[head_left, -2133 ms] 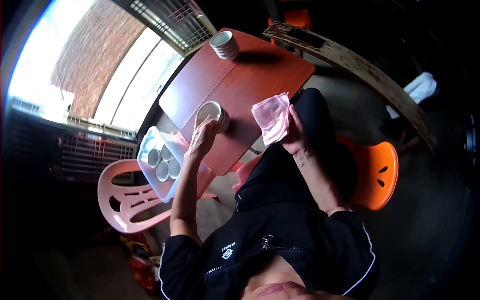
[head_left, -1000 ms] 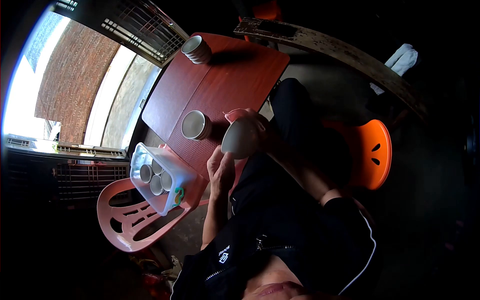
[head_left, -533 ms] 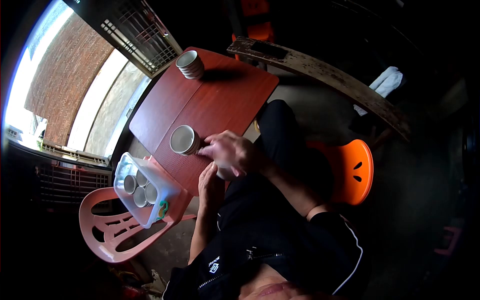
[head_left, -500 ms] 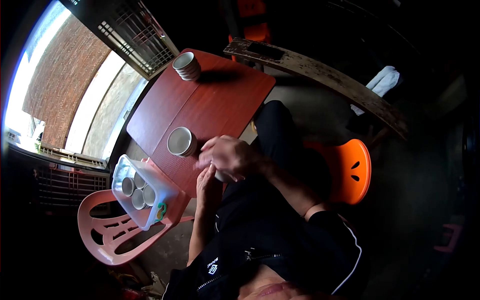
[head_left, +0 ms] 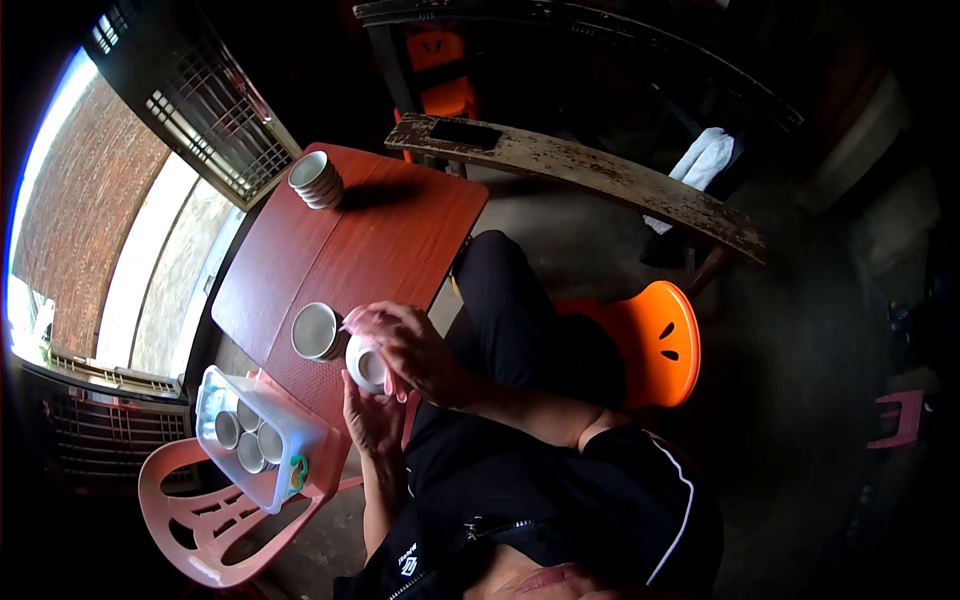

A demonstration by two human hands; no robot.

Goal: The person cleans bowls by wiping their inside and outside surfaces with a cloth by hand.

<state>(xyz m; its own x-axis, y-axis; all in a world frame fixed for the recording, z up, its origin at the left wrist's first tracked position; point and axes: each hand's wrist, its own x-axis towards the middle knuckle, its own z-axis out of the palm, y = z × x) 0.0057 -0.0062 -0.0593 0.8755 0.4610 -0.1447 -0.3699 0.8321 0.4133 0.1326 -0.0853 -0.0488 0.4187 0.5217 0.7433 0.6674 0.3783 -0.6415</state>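
Note:
A small white bowl (head_left: pixel 363 371) is gripped in my left hand (head_left: pixel 375 422), its round foot facing the camera. My right hand (head_left: pixel 418 352) is closed on a pink cloth (head_left: pixel 394 386), which lies against the bowl. Part of the cloth is hidden under the right fingers. Beside the hands, near the table edge, a short stack of bowls (head_left: pixel 316 331) stands upright on the red-brown table (head_left: pixel 345 240). A taller stack of bowls (head_left: pixel 315 178) sits at the table's far end.
A clear plastic box (head_left: pixel 285 465) with several bowls inside rests on a pink chair (head_left: pixel 160 465) at the left. On the right are an orange stool (head_left: pixel 675 340) and a worn wooden bench (head_left: pixel 590 170). White cloth (head_left: pixel 705 160) hangs near the bench.
The bowl has come into clearer view, turned with its foot toward the camera. My right hand has shifted over it with the cloth. The whole view has swung, moving the table left and down.

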